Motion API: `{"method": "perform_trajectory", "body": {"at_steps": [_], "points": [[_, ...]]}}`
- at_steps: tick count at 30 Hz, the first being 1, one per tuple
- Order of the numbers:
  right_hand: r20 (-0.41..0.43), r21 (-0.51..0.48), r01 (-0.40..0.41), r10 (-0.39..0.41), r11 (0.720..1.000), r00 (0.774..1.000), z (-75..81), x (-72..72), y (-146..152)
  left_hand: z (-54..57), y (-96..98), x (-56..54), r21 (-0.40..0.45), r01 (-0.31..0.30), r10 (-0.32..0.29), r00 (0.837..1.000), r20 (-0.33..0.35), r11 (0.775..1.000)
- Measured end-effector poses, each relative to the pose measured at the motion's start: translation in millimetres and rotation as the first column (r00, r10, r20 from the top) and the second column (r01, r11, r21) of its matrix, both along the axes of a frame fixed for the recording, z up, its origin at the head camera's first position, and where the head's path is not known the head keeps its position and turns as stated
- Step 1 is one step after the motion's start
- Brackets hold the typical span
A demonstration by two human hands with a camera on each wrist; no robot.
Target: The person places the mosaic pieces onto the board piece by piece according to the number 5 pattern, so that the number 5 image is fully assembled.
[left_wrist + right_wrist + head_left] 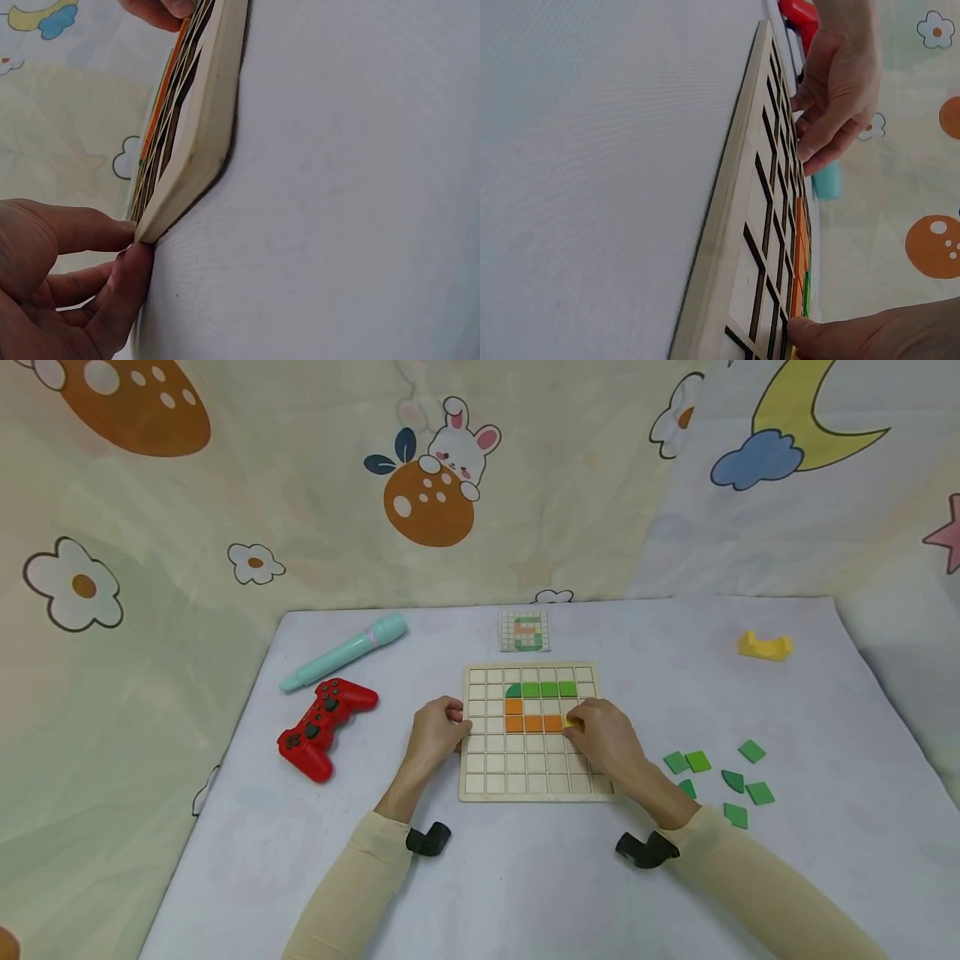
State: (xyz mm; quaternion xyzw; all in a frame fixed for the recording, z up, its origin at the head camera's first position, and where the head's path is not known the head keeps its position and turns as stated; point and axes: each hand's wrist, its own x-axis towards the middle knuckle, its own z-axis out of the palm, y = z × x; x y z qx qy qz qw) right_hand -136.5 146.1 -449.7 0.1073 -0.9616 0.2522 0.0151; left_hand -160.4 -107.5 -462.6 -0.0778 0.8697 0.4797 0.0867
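Beige sleeves (352, 885) lie nearest. At left, the left hand (437, 727) pinches the grid board (536, 764) by its left edge, between thumb and finger. Rightward on the board, an orange row (533, 724) runs left to right, and at its right end is a small yellow tile (572, 722), in line with it. The right hand (606, 739), the nearer one, pinches that tile from its right; whether it sits fully in a cell I cannot tell.

This seems a screened-off play nook, cartoon-printed fabric (315, 485) hanging around a white-covered table (525, 877).
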Motion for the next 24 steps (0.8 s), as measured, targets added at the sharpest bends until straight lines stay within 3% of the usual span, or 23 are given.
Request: {"method": "perform_trajectory", "body": {"at_steps": [8,13,19,24], "points": [[0.021,0.018,-0.035,0.035,0.999,0.999,3.9,-2.7,8,0.9,-0.4,0.4,-0.012,-0.001,0.0,1.0,-0.012,1.0],[0.055,0.034,-0.118,0.116,0.992,0.992,9.5,-6.7,21,0.7,-0.6,0.9,-0.01,0.004,-0.004,1.0,-0.016,1.0],[0.049,0.026,-0.218,0.216,0.976,0.975,13.3,-3.6,53,-0.5,-1.2,0.9,0.005,0.013,-0.012,0.999,-0.033,1.0],[0.065,0.047,-0.201,0.198,0.978,0.978,12.8,3.5,90,-1.2,-0.3,0.6,0.007,0.01,-0.01,0.999,-0.033,1.0]]}}
